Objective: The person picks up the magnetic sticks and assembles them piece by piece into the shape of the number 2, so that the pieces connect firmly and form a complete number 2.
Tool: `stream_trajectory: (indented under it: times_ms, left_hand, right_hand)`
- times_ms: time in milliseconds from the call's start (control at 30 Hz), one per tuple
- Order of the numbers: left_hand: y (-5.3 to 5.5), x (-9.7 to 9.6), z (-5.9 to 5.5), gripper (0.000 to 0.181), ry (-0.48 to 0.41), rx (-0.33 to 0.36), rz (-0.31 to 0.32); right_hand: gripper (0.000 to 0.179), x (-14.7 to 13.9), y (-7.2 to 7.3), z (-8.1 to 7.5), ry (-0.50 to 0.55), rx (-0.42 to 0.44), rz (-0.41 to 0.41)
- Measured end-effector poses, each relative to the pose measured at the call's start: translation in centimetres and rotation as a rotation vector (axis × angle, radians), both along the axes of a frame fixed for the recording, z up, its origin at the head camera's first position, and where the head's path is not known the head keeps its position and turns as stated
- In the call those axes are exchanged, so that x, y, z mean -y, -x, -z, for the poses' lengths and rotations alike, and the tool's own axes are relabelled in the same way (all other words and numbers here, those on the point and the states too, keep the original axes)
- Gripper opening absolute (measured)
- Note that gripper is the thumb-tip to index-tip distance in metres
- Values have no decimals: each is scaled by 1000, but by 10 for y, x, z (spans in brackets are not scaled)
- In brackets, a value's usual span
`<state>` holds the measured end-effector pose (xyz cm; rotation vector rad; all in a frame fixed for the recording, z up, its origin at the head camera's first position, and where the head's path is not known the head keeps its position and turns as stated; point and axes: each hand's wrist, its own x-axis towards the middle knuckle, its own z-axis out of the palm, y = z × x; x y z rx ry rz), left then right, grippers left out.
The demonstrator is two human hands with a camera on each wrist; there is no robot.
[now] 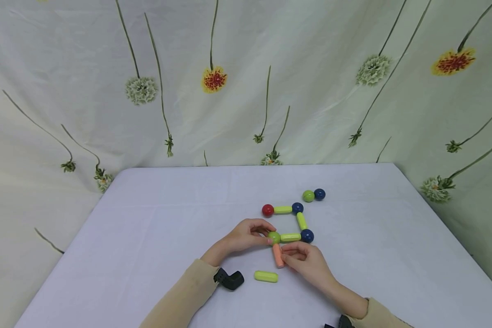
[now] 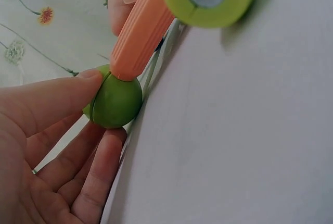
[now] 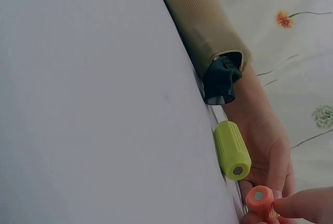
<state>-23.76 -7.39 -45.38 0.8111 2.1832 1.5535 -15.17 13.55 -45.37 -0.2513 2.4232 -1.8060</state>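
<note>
**On the white worktop [image 1: 119,255], left hand [image 1: 246,235] and right hand [image 1: 307,262] at a chain [image 1: 301,222]**

Beyond the right hand, the chain bends through yellow-green rods [image 1: 290,237] and blue balls [image 1: 307,236] to a red ball [image 1: 268,210]. The right hand pinches an orange rod [image 1: 278,256]; a loose yellow-green rod [image 1: 266,276] lies on the near side of both hands. The left hand pinches a green ball [image 1: 274,237] touching the orange rod's far end.
</note>
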Motion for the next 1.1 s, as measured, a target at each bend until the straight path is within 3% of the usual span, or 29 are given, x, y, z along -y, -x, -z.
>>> stream_trajectory:
  times_ms: [500, 1100]
  left_hand:
    - [0, 0, -1, 26, 2, -10, 8]
    - [-1, -1, -2, 28, 25, -11, -6]
  right_hand:
    - [27, 0, 0, 4, 24, -6, -66]
    - [30, 0, 0, -2, 23, 11, -57]
